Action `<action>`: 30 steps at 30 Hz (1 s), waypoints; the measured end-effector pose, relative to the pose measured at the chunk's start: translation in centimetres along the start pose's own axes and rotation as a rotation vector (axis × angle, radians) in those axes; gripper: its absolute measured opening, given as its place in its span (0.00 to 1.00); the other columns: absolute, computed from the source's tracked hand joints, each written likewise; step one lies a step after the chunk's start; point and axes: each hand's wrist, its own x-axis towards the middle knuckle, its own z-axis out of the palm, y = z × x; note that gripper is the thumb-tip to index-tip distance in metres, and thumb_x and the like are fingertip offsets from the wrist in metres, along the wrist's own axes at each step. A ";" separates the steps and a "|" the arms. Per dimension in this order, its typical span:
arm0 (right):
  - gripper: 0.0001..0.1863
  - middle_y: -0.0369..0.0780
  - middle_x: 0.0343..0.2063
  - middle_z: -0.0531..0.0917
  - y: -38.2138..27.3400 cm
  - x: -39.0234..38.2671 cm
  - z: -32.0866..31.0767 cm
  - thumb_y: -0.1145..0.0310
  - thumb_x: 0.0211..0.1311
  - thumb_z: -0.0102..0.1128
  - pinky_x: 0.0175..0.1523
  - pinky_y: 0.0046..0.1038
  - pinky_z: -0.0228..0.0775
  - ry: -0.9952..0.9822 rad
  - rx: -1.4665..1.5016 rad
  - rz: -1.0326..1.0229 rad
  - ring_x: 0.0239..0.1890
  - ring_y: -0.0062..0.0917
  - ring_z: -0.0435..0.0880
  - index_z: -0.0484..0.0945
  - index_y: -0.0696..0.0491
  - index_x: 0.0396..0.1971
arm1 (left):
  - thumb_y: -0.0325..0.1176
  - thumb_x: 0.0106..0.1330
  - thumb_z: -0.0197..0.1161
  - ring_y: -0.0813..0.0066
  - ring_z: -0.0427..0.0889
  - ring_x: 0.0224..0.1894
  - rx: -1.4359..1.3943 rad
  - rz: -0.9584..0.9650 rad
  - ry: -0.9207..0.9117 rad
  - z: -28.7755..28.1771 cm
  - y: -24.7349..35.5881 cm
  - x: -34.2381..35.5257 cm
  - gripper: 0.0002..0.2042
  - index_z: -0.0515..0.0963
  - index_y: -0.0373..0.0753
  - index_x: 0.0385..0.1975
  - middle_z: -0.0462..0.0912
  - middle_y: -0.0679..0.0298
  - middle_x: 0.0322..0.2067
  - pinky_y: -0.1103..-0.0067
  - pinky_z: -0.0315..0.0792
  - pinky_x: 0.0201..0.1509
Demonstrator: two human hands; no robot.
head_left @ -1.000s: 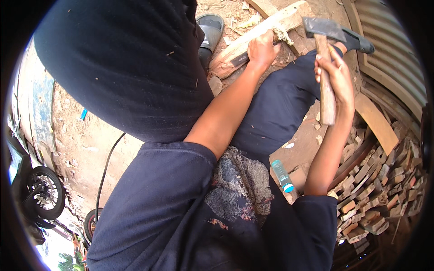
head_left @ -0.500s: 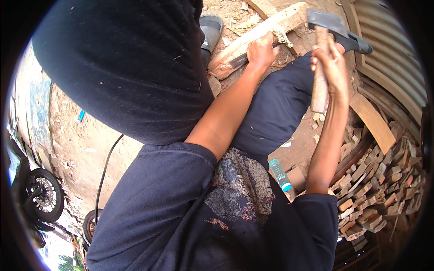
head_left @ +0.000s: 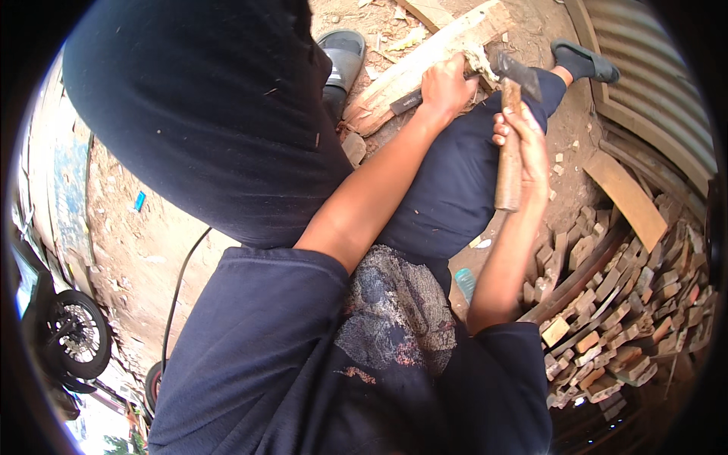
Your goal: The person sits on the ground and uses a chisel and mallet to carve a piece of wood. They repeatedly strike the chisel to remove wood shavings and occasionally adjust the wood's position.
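My right hand [head_left: 523, 140] is wrapped round the wooden handle of a hatchet [head_left: 509, 178]. Its broad dark metal head, blurred by motion, is just right of my left hand [head_left: 447, 85]. The fingers of my left hand are closed round a dark bar-like tool [head_left: 407, 102], which shows on both sides of the fist; its kind is unclear. That fist is over the right side of a long pale timber [head_left: 436, 51] on the ground. A pale frayed bundle [head_left: 478, 61] is between the fist and the hatchet head.
My knee and dark trouser leg [head_left: 447, 182] are beneath the hatchet. Stacked wood offcuts [head_left: 607, 318] fill the right side, below a corrugated metal sheet [head_left: 652, 68]. A bottle [head_left: 465, 282] stands by my right forearm. A motorbike wheel [head_left: 80, 334] is at the far left.
My right hand has brought the hatchet left and down, its head now close to my left fist. The left hand has kept its grip, shifting slightly right and down in the picture.
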 end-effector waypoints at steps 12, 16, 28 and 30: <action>0.14 0.36 0.20 0.75 8.5 2.0 -2.1 0.73 0.59 0.58 0.25 0.20 0.71 -0.023 0.115 0.034 0.21 0.18 0.76 0.69 0.61 0.43 | 0.38 0.60 0.62 0.81 0.64 0.13 -0.519 -0.472 -0.319 -4.0 -0.5 7.6 0.09 0.72 0.42 0.27 0.66 0.67 0.15 0.82 0.58 0.14; 0.13 0.38 0.20 0.77 8.9 2.9 -1.9 0.73 0.58 0.59 0.26 0.22 0.72 0.029 -0.001 0.039 0.20 0.20 0.77 0.70 0.62 0.40 | 0.41 0.61 0.62 0.84 0.54 0.09 -0.497 -0.543 -0.626 -6.3 -1.7 6.8 0.14 0.69 0.48 0.16 0.59 0.76 0.09 0.81 0.50 0.14; 0.08 0.41 0.28 0.79 8.5 3.2 -3.2 0.73 0.59 0.57 0.35 0.18 0.74 -0.251 0.383 0.131 0.27 0.20 0.78 0.75 0.63 0.34 | 0.41 0.62 0.60 0.83 0.59 0.13 -0.168 -0.347 -0.602 -5.7 -3.3 2.5 0.10 0.80 0.41 0.31 0.63 0.75 0.13 0.82 0.55 0.16; 0.10 0.42 0.30 0.79 8.0 2.2 -2.7 0.75 0.59 0.55 0.37 0.16 0.74 -0.189 0.425 0.136 0.29 0.20 0.77 0.74 0.65 0.37 | 0.40 0.62 0.61 0.84 0.60 0.12 -0.203 -0.330 -0.528 -5.6 -4.4 3.4 0.11 0.75 0.45 0.20 0.64 0.74 0.11 0.81 0.53 0.14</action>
